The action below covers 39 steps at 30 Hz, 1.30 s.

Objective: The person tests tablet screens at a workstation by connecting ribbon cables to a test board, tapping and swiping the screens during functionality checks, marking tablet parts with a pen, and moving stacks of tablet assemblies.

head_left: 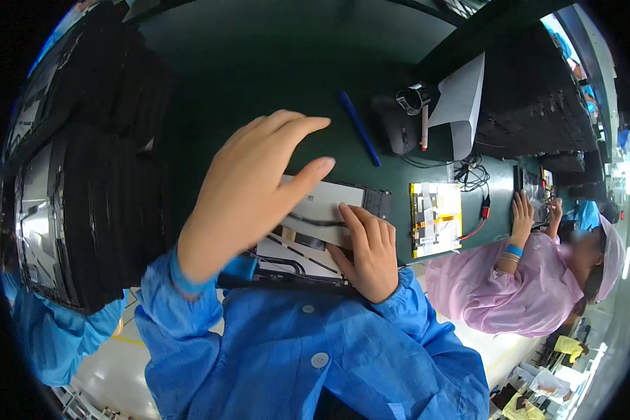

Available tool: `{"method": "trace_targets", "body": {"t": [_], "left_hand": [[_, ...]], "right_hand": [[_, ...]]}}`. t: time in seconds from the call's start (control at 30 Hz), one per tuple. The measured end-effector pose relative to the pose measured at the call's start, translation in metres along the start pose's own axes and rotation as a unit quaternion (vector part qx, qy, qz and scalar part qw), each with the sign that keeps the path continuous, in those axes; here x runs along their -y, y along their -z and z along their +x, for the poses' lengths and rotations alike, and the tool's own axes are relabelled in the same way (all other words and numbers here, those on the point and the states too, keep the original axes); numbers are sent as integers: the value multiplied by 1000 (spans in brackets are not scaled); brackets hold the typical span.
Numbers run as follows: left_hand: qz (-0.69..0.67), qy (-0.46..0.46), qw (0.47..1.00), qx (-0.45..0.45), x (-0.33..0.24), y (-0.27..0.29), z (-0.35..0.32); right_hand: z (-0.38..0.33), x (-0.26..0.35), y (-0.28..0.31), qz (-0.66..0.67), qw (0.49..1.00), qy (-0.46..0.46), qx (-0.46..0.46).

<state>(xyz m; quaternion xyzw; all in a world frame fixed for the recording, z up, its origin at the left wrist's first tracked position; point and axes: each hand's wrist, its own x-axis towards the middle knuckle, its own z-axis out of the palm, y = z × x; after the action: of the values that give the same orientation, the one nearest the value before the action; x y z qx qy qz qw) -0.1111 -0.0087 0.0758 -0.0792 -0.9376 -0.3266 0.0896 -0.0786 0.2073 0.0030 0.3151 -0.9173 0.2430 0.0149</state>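
My left hand (248, 182) hovers over a flat electronic device, its thumb and fingers apart and nothing in them. A blue band (187, 281) circles that wrist. Under it lies a flat grey panel (332, 196) with a dark strip across it and a black part at its right end. My right hand (374, 255) grips the panel's near right side, index finger on top and thumb at the near edge. Closer to my body, the device's opened casing (315, 266) shows black cables and a pale inner surface. My left hand and wrist hide part of both.
Right of the device lie a white flat module (437, 220) with yellow edges, a red connector (486, 208) and coiled black cable (472, 171). Beyond are a blue pen (360, 129) and a black mouse (399, 129). Dark stacks (126, 182) stand left; a pink-sleeved person (511, 287) works at right.
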Motion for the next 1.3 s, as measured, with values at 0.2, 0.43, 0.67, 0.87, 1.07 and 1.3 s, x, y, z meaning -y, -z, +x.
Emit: {"method": "trace_targets", "body": {"t": [0.2, 0.43, 0.67, 0.87, 1.07, 1.3], "left_hand": [[36, -6, 992, -119, -7, 24, -51], [49, 16, 994, -94, -6, 11, -60], [116, -56, 988, -88, -2, -14, -51], [189, -199, 959, -64, -9, -24, -56], [50, -263, 962, 57, -38, -35, -76], [-108, -144, 955, 237, 3, -10, -99]], "right_hand": [[31, -25, 43, 6, 1000, 23, 18], [115, -64, 1, -225, 968, -57, 92], [89, -36, 64, 12, 999, 26, 37], [25, -3, 112, 237, 963, 31, 120], [-11, 8, 50, 604, 795, 15, 58], [-72, 1, 80, 553, 758, -129, -321]]}}
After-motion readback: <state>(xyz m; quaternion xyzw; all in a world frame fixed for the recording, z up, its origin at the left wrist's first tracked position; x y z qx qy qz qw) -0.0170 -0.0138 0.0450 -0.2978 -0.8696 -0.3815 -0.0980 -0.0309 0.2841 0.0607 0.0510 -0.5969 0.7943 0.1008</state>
